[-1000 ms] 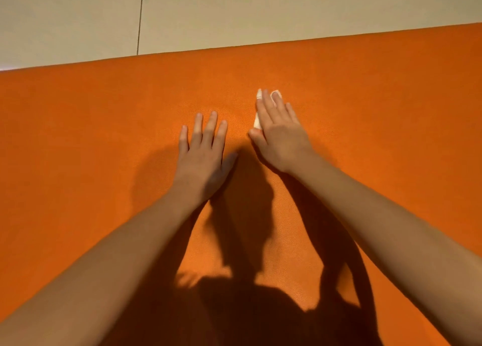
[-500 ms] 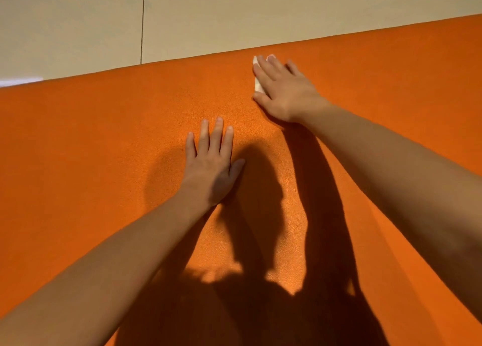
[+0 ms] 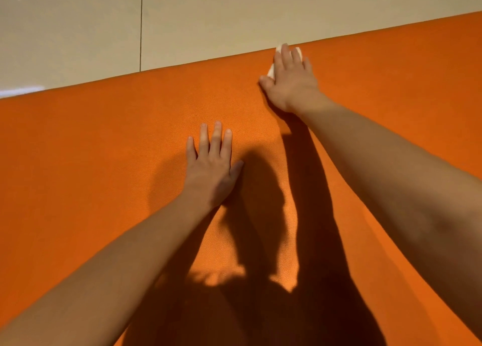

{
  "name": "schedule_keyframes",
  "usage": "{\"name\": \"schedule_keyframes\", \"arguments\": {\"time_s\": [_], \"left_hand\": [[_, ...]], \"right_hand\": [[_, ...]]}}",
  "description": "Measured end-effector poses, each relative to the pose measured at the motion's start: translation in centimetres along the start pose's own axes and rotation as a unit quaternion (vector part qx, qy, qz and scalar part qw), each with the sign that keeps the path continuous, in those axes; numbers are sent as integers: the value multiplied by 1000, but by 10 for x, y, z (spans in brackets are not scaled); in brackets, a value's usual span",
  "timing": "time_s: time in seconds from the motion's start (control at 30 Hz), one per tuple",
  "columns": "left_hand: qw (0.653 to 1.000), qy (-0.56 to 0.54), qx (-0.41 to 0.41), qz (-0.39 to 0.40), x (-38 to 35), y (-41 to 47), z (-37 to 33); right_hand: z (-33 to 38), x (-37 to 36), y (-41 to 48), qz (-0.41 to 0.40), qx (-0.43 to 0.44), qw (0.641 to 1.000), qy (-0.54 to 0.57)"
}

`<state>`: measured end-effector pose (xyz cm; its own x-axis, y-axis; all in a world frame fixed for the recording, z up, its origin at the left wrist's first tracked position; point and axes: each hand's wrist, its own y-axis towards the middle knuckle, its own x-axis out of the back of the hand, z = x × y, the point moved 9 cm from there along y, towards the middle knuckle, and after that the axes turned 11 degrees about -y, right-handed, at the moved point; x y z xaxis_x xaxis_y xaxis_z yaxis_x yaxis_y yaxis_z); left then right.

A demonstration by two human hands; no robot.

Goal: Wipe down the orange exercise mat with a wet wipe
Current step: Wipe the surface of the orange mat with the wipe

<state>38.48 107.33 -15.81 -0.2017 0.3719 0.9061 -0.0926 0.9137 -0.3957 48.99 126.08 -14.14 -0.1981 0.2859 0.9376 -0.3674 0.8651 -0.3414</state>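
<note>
As the spread left hand steadies the orange exercise mat, the flat-fingered right hand presses a white wet wipe at its far edge. A return stroke probably comes next.

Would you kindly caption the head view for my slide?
Right hand presses a wipe at the far edge of the mat; left hand lies flat.

Both arms reach forward, left hand flat with straight fingers, right hand stretched farther ahead, palm down.
</note>
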Motion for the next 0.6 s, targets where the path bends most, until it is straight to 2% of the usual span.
{"name": "schedule_keyframes", "arguments": {"time_s": [0.07,0.13,0.2,0.3,0.33,0.4,0.47,0.5,0.53,0.6], "left_hand": [[1000,5,-2,-6,-1,-1,-1],[1000,-3,-4,-11,2,0,-1],[1000,-3,-2,-2,2,0,-2],[999,5,-29,15,-6,-11,-12],[999,2,-44,12,-11,-18,-17],[998,-10,-60,-9,-15,-31,-25],[999,2,-49,3,-18,-33,-26],[999,12,-43,14,-21,-32,-24],[999,23,-40,20,-22,-31,-24],[998,37,-39,18,-17,-32,-24]], "right_hand": [[23,-8,-23,-19,91,995,37],[28,-18,-41,-31,169,985,13],[4,-20,-36,-49,134,989,-23],[-27,-23,-37,-39,0,999,15],[-19,-26,-45,-41,5,998,41],[5,-37,-71,-44,88,993,62],[11,-44,-95,-53,174,983,17],[3,-44,-97,-60,185,981,-9],[-7,-44,-94,-63,169,983,-29],[-31,-47,-89,-46,86,994,-44]]}}
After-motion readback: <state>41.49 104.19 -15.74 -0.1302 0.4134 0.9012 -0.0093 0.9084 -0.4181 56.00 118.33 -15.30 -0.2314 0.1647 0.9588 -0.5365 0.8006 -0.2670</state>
